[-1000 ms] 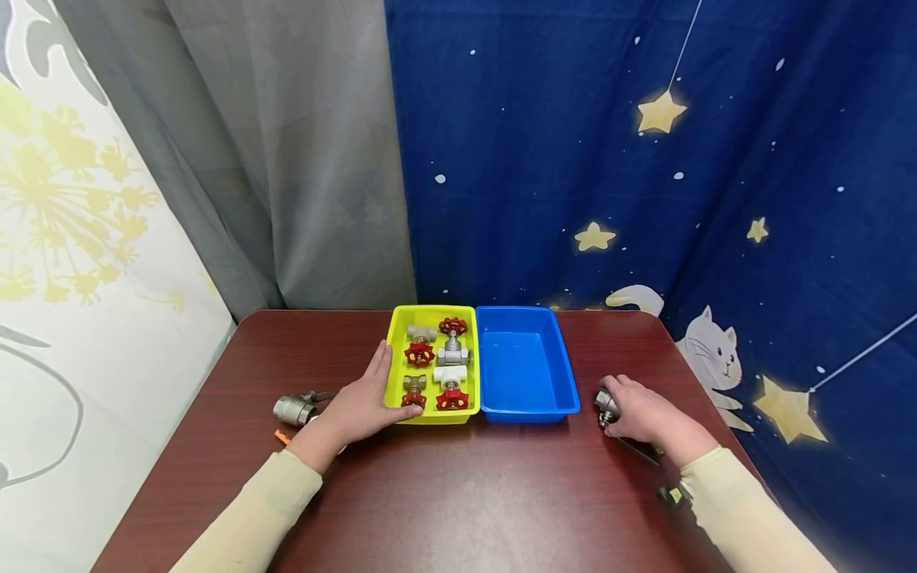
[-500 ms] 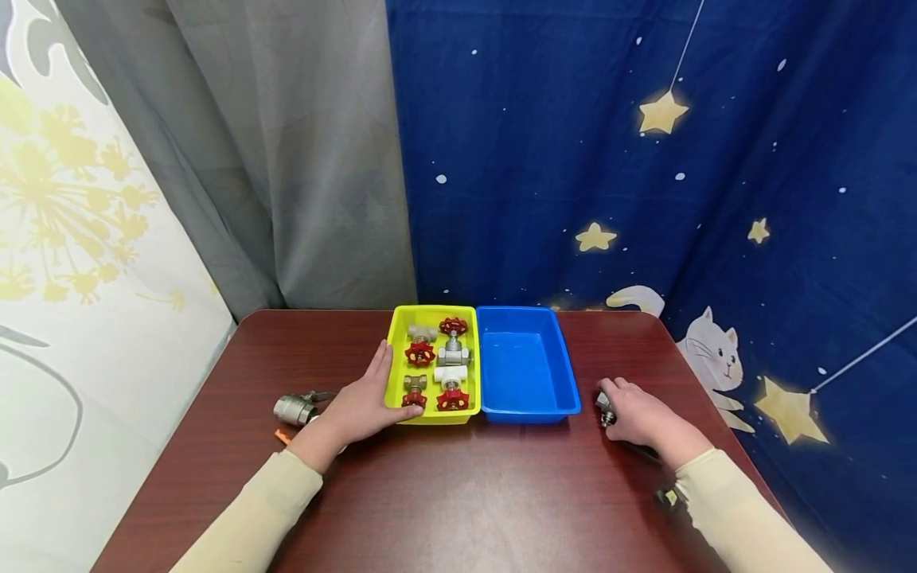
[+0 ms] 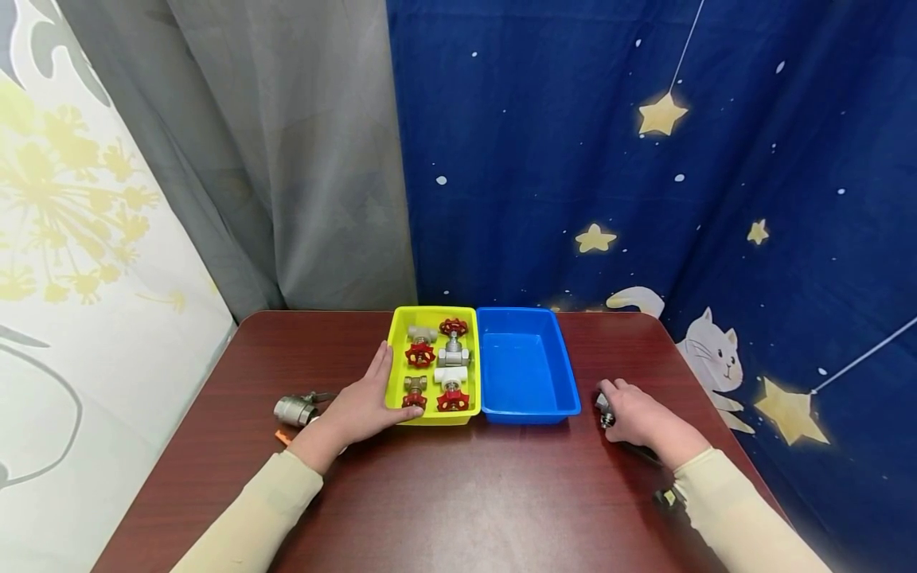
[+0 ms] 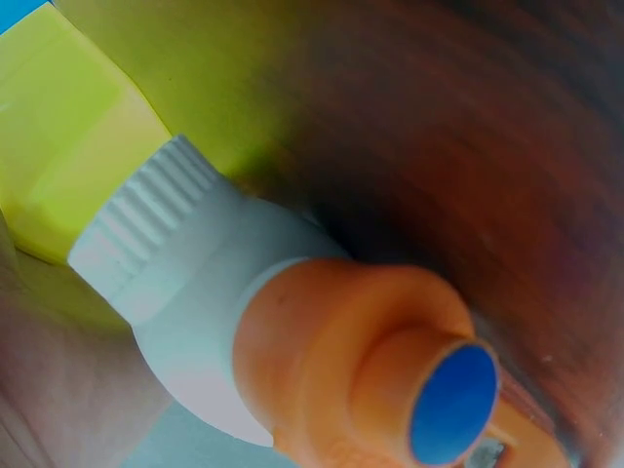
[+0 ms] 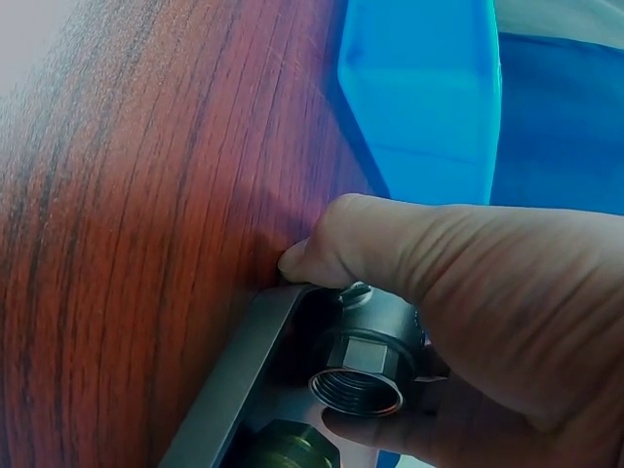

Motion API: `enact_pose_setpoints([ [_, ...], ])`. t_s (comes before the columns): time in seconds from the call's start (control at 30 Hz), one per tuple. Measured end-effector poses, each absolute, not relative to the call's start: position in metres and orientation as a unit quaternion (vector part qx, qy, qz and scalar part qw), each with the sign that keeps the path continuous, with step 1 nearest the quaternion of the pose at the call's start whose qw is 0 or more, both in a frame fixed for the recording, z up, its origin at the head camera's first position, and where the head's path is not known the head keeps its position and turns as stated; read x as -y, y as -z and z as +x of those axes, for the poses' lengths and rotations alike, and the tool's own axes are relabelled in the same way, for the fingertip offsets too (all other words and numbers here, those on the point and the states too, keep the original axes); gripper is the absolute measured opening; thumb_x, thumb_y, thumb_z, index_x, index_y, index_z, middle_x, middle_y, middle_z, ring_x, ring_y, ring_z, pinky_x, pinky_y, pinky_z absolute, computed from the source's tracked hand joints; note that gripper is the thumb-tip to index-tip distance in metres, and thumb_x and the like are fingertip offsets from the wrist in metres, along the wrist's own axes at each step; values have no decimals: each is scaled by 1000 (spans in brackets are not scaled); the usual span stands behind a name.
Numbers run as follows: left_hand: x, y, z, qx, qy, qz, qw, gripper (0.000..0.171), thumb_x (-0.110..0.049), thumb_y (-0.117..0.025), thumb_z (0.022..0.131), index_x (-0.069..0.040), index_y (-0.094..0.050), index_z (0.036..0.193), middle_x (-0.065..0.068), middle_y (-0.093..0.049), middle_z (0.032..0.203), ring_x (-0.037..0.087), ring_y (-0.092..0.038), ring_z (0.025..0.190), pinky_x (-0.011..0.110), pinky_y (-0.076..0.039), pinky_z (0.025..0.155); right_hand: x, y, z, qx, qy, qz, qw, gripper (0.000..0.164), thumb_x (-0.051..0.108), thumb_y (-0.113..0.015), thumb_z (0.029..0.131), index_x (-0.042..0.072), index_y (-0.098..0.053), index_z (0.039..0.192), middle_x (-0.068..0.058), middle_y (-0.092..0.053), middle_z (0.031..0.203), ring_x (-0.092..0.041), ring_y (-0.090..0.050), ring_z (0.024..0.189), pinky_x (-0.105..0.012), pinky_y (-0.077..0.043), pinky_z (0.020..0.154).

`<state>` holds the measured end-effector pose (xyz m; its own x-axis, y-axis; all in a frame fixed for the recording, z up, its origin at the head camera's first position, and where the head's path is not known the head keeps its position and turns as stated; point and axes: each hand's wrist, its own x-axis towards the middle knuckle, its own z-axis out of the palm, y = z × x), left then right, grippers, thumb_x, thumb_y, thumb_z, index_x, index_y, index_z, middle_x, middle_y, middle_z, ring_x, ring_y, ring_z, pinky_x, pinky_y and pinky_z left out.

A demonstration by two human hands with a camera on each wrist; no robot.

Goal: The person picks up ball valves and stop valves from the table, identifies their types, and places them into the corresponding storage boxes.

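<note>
My left hand (image 3: 363,403) rests at the left side of a yellow tray (image 3: 393,334), its fingers straight along the side and thumb over the front rim. Inside the tray lie several valves with red handwheels, among them a white one (image 3: 451,376). On the right of the table my right hand (image 3: 641,414) grips a silver metal ball valve (image 5: 366,361). In the right wrist view its threaded opening shows under the thumb, beside a long flat metal lever (image 5: 234,385). The fingers are partly hidden behind the valve.
A blue tray (image 3: 527,415) adjoins the yellow one. Left of my left wrist lie a silver valve (image 3: 292,410) and a white-and-orange plastic valve (image 4: 361,351). A brass hex fitting (image 5: 292,448) is close below the held valve. Curtains hang behind the table.
Over the first half second my right hand shifts slightly and its fingers settle further over the ball valve. Since then it has barely moved. The left hand and the trays stay in place.
</note>
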<state>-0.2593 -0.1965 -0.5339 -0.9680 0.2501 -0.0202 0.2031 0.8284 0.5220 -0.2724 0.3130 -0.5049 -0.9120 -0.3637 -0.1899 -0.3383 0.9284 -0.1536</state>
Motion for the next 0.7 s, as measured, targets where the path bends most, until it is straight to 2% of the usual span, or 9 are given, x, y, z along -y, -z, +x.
enact_pose_setpoints([
  [0.27,196,533,-258,-955,-270,118,45,142,-88,-72,84,-11,0,179,7,4,187,31,-70,114,50,-61,95,-314,505,-272,-975,57,-183,109,72,14,-96,79,-7,-57,136,-25,-64,118,-40,-64,106,-60,-57,98],
  [0.7,196,532,-259,-955,-268,120,44,141,-86,-73,85,-11,0,179,7,4,187,30,-71,113,50,-61,95,-321,508,-275,-970,89,-196,111,77,19,-97,80,-5,-56,141,-20,-66,120,-34,-65,104,-60,-58,99],
])
